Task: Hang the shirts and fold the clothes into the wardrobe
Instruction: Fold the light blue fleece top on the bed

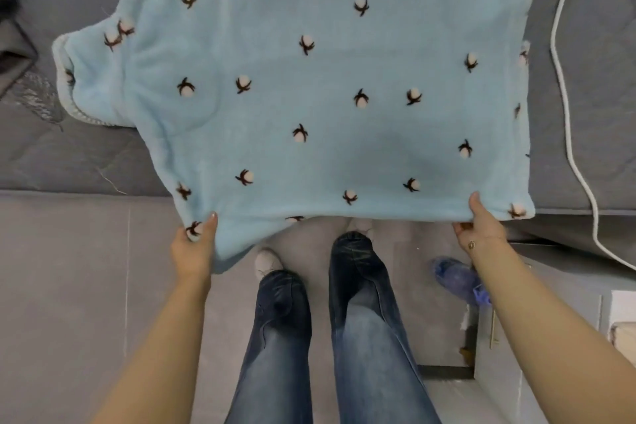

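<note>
Light blue fleece top (309, 86) with small white-and-brown cotton-boll motifs, spread flat across upper and middle frame on grey quilted bedding. One short sleeve with pale trimmed cuff juts toward left edge. Near hem overhangs bed edge at frame centre, lifted slightly.

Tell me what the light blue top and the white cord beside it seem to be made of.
The light blue top looks like plush fleece: fuzzy matte nap, soft blurred edges, small tufted cotton-flower motifs. The white cord looks like smooth plastic or rubber-coated cable, with an even round profile and slight sheen; which one, the view cannot settle.
</note>
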`<action>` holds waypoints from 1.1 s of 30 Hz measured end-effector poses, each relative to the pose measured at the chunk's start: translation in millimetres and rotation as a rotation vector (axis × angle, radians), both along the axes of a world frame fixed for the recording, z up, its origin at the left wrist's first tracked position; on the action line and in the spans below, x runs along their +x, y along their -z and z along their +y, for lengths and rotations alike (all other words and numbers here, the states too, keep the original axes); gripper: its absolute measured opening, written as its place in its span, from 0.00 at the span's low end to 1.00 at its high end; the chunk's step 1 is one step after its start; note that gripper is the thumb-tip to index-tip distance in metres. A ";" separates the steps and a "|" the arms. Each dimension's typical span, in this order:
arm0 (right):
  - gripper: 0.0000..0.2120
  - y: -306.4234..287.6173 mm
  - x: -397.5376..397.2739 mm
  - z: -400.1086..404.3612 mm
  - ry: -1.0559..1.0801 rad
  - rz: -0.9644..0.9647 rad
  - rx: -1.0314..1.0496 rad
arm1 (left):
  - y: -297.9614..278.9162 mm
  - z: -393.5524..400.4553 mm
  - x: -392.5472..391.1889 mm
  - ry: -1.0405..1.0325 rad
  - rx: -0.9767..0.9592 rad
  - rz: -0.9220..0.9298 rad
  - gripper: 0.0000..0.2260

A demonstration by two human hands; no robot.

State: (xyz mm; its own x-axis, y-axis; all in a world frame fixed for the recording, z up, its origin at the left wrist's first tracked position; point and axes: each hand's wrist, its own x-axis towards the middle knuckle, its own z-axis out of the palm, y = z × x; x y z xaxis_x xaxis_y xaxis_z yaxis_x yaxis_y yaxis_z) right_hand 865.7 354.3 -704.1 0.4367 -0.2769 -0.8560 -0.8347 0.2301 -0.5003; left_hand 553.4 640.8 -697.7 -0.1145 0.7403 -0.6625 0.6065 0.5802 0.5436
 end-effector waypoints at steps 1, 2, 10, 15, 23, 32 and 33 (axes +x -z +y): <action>0.20 0.2 -3.5 0.8 -0.037 0.028 0.026 | -3.7 3.1 0.4 -0.042 -0.039 -0.009 0.21; 0.21 -0.5 -8.7 1.2 -0.105 0.074 0.061 | -8.7 5.5 0.4 -0.088 -0.101 -0.038 0.21; 0.20 -17.1 -47.9 27.5 -0.111 -0.017 -0.002 | -56.1 3.3 -9.0 -0.071 -0.441 -0.345 0.15; 0.17 -49.5 -35.9 48.9 0.106 -0.225 -0.081 | -92.2 36.1 14.7 -0.313 -0.531 -0.466 0.09; 0.09 -84.2 75.0 113.4 -0.019 -0.268 0.050 | -137.4 121.8 126.8 -0.477 -0.572 -0.540 0.10; 0.23 -28.5 148.5 169.1 -0.391 -0.048 0.046 | -58.7 156.5 211.9 -0.305 -0.429 -0.592 0.15; 0.25 -27.0 144.7 166.9 -0.395 -0.079 0.037 | -52.4 148.6 207.6 -0.236 -0.379 -0.552 0.17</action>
